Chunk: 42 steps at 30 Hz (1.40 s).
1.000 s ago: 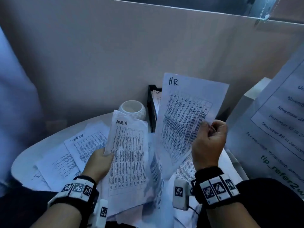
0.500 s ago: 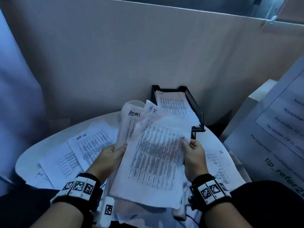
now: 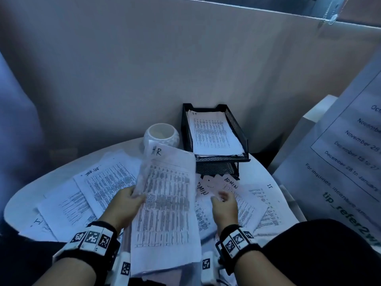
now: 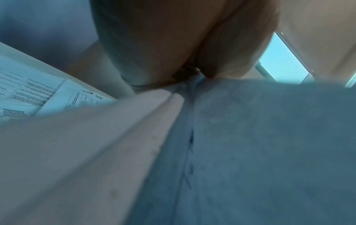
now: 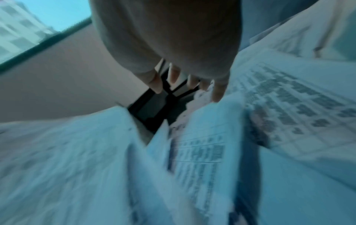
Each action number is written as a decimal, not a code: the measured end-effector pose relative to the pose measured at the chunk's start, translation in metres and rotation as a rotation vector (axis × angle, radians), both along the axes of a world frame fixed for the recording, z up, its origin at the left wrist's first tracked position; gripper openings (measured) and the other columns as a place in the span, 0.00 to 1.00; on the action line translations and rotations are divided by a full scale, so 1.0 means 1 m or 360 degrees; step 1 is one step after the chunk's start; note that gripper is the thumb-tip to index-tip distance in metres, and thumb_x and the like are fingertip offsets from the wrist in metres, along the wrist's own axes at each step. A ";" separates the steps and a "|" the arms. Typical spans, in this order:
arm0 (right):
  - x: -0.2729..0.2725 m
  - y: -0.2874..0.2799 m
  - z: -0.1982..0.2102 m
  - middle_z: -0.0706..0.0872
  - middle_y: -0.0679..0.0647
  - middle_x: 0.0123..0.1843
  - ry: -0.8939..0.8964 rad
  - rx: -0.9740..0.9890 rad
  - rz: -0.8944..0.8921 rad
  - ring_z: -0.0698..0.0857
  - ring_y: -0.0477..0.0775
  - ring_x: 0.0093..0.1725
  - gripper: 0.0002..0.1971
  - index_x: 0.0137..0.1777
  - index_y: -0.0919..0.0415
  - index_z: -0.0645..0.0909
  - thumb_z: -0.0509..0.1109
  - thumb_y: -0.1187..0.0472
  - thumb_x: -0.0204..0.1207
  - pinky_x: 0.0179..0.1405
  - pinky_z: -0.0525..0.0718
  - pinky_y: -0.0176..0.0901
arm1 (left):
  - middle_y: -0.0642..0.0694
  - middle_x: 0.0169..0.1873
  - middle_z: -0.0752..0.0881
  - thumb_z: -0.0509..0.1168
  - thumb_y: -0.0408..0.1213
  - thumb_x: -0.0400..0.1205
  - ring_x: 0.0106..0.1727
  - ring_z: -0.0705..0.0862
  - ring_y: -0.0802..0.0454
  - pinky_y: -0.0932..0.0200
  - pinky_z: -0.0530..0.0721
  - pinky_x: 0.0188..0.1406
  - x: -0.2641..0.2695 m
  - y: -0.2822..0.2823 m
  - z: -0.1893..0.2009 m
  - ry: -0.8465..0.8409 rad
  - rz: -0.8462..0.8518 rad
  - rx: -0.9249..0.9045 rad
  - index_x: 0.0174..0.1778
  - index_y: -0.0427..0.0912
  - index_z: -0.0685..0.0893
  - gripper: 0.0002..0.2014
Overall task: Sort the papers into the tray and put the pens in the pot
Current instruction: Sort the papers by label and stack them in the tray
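Head view: your left hand (image 3: 125, 205) pinches the left edge of the HR sheets (image 3: 167, 205); your right hand (image 3: 224, 205) hovers with fingers loosely spread over the ADMIN sheet (image 3: 232, 185). The mesh tray (image 3: 237, 129) stands beyond it, the white pot (image 3: 161, 135) beyond the pinch.

Left wrist: papers pinched, blurred.

Right wrist: fingers (image 5: 174, 74) apart, empty.

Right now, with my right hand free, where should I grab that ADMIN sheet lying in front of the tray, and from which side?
Probably its near right edge. The ADMIN sheet lies flat by your right hand, its far end against the tray and its left side beside the HR sheet your left hand holds. Come from the right, slide fingers under, pinch.
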State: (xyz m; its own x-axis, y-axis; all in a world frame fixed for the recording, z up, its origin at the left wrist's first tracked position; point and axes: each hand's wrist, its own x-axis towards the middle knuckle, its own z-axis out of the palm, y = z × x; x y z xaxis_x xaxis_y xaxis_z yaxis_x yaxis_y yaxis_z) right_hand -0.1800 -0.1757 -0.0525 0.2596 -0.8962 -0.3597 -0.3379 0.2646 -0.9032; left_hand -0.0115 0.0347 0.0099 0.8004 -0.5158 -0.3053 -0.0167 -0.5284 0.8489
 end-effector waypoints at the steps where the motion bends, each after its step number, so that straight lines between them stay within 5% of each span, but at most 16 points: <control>1: -0.007 -0.007 -0.007 0.79 0.55 0.67 0.0122 0.0012 -0.0110 0.83 0.52 0.48 0.18 0.69 0.55 0.77 0.72 0.65 0.81 0.57 0.85 0.57 | 0.33 0.45 0.91 0.67 0.37 0.88 0.43 0.88 0.39 0.51 0.83 0.42 0.003 0.001 0.000 -0.0042 0.0055 0.0014 0.49 0.42 0.87 0.05; 5: -0.026 -0.024 -0.030 0.80 0.68 0.73 0.0314 0.0401 -0.0363 0.85 0.70 0.64 0.35 0.80 0.65 0.68 0.77 0.64 0.75 0.63 0.86 0.61 | 0.32 0.38 0.86 0.66 0.38 0.89 0.34 0.79 0.44 0.54 0.75 0.34 0.013 0.005 -0.004 -0.0070 0.0251 0.0003 0.46 0.42 0.86 0.08; 9: -0.028 -0.014 -0.042 0.87 0.68 0.50 0.0228 0.0735 -0.0122 0.90 0.66 0.41 0.21 0.63 0.73 0.79 0.79 0.67 0.74 0.38 0.92 0.58 | 0.40 0.31 0.81 0.66 0.39 0.89 0.31 0.75 0.46 0.56 0.74 0.32 0.016 0.005 -0.005 -0.0055 0.0329 -0.0046 0.46 0.41 0.86 0.09; 13: -0.019 -0.006 -0.023 0.86 0.58 0.40 0.0229 0.0115 -0.0070 0.83 0.57 0.34 0.01 0.48 0.63 0.81 0.70 0.67 0.80 0.33 0.80 0.44 | 0.39 0.34 0.79 0.66 0.39 0.89 0.33 0.75 0.46 0.53 0.73 0.36 0.016 0.007 -0.007 -0.0056 0.0312 0.0017 0.47 0.37 0.86 0.10; 18: -0.007 -0.016 0.053 0.82 0.57 0.37 -0.0165 -0.0806 0.0130 0.78 0.52 0.33 0.08 0.44 0.53 0.74 0.68 0.60 0.85 0.34 0.78 0.45 | 0.40 0.31 0.78 0.65 0.39 0.90 0.31 0.74 0.46 0.54 0.72 0.33 0.015 0.007 -0.005 -0.0104 0.0301 0.0046 0.45 0.38 0.85 0.11; 22: -0.010 -0.009 0.121 0.77 0.46 0.31 -0.0594 -0.0996 0.0207 0.74 0.46 0.28 0.11 0.43 0.56 0.74 0.71 0.61 0.85 0.27 0.77 0.42 | 0.40 0.34 0.86 0.64 0.39 0.90 0.33 0.81 0.43 0.56 0.75 0.34 0.009 0.004 0.002 -0.0172 0.0255 0.0002 0.51 0.41 0.85 0.07; 25: -0.013 -0.010 0.148 0.77 0.41 0.29 -0.0862 -0.0874 0.0082 0.73 0.43 0.29 0.12 0.43 0.58 0.73 0.71 0.68 0.84 0.27 0.76 0.37 | 0.36 0.38 0.89 0.65 0.40 0.90 0.37 0.84 0.43 0.55 0.79 0.38 0.007 0.005 0.004 -0.0161 0.0200 -0.0078 0.50 0.42 0.87 0.07; 28: -0.012 -0.017 0.143 0.80 0.56 0.38 -0.1005 -0.0508 -0.0004 0.79 0.54 0.37 0.05 0.50 0.62 0.76 0.70 0.68 0.85 0.37 0.81 0.50 | 0.27 0.43 0.89 0.68 0.41 0.88 0.40 0.85 0.39 0.51 0.79 0.44 0.007 0.006 0.007 -0.0119 0.0120 -0.0176 0.46 0.37 0.88 0.11; 31: -0.009 -0.018 0.119 0.85 0.60 0.42 -0.0968 -0.0182 -0.0093 0.85 0.58 0.40 0.03 0.52 0.60 0.79 0.69 0.68 0.85 0.43 0.87 0.56 | 0.29 0.41 0.90 0.71 0.38 0.87 0.43 0.88 0.36 0.45 0.85 0.49 0.003 0.006 0.012 -0.0023 0.0054 -0.0255 0.46 0.35 0.90 0.10; 33: -0.008 -0.014 0.101 0.86 0.62 0.45 -0.0857 -0.0072 -0.0085 0.86 0.61 0.44 0.03 0.52 0.61 0.79 0.68 0.68 0.85 0.43 0.88 0.54 | 0.37 0.43 0.94 0.70 0.35 0.87 0.49 0.93 0.38 0.39 0.88 0.59 -0.002 0.003 0.018 0.0057 -0.0029 -0.0299 0.48 0.37 0.91 0.07; 36: -0.007 0.000 0.085 0.89 0.56 0.49 -0.0646 0.0097 0.0053 0.88 0.64 0.51 0.03 0.54 0.59 0.81 0.66 0.65 0.88 0.43 0.85 0.47 | 0.55 0.46 0.94 0.62 0.36 0.91 0.51 0.91 0.61 0.62 0.85 0.58 -0.016 -0.003 0.029 0.0229 -0.0119 -0.0372 0.51 0.45 0.88 0.09; 37: -0.005 0.006 0.081 0.88 0.53 0.51 -0.0593 0.0167 0.0081 0.87 0.59 0.55 0.05 0.56 0.56 0.82 0.65 0.64 0.88 0.50 0.84 0.49 | 0.60 0.51 0.91 0.59 0.41 0.93 0.53 0.88 0.64 0.65 0.81 0.59 -0.022 -0.004 0.035 0.0240 -0.0118 -0.0356 0.54 0.48 0.87 0.10; 39: -0.003 0.012 0.071 0.86 0.52 0.54 -0.0512 0.0278 0.0075 0.84 0.54 0.60 0.09 0.65 0.59 0.81 0.66 0.65 0.87 0.64 0.81 0.58 | 0.60 0.59 0.87 0.54 0.58 0.90 0.63 0.84 0.59 0.55 0.78 0.71 -0.025 -0.005 0.033 0.0315 -0.0088 -0.0324 0.60 0.50 0.86 0.20; 40: -0.001 0.012 0.066 0.86 0.54 0.53 -0.0509 0.0306 0.0048 0.84 0.55 0.58 0.10 0.65 0.60 0.81 0.66 0.67 0.86 0.62 0.81 0.56 | 0.61 0.62 0.87 0.52 0.65 0.88 0.66 0.83 0.59 0.49 0.76 0.77 -0.026 -0.004 0.030 0.0386 -0.0121 -0.0331 0.62 0.53 0.85 0.25; 42: 0.001 0.011 0.054 0.88 0.55 0.52 -0.0515 0.0310 -0.0034 0.85 0.55 0.51 0.08 0.58 0.58 0.83 0.66 0.69 0.85 0.47 0.82 0.44 | 0.73 0.57 0.87 0.50 0.70 0.85 0.61 0.85 0.72 0.52 0.77 0.76 -0.026 -0.003 0.025 0.0445 -0.0339 -0.0325 0.64 0.60 0.83 0.26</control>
State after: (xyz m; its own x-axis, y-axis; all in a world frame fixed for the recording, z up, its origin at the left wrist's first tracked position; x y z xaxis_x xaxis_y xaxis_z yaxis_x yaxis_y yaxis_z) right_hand -0.1791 -0.1651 0.0015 0.3697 -0.8254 -0.4267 -0.0361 0.4461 -0.8942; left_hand -0.0377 0.0322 0.0351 0.5698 -0.7337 -0.3703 0.1391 -0.3580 0.9233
